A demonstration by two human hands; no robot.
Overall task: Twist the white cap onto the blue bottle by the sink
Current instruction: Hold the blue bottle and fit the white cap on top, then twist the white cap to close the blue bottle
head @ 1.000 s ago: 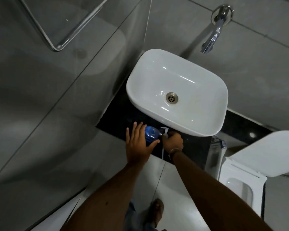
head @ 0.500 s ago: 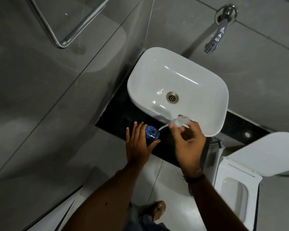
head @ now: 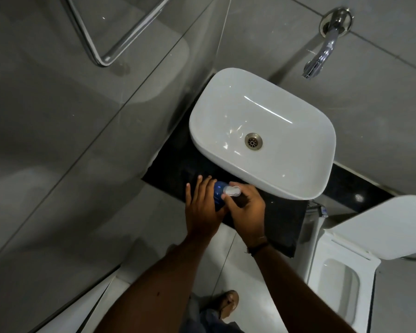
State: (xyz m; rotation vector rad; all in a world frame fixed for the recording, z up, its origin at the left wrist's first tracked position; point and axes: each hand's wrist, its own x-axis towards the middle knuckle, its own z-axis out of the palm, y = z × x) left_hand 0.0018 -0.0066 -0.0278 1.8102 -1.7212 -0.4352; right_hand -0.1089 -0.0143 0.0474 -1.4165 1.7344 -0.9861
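The blue bottle [head: 217,192] stands on the black counter [head: 175,169] just in front of the white sink [head: 298,179]. My left hand [head: 202,210] wraps around its left side and holds it. The white cap [head: 231,190] sits right over the bottle's top, pinched between the fingers of my right hand [head: 246,210]. Most of the bottle's body is hidden by both hands. I cannot tell whether the cap is seated on the neck.
A chrome tap [head: 322,51] sticks out of the wall above the sink. A white toilet [head: 341,272] with its lid up stands at the right. A glass partition with a metal handle [head: 111,44] is on the left. My foot [head: 228,302] is on the tiled floor.
My right hand lifted the white cap with its tube up over the sink, then brought it back down onto the bottle's top. My left hand stayed on the bottle.
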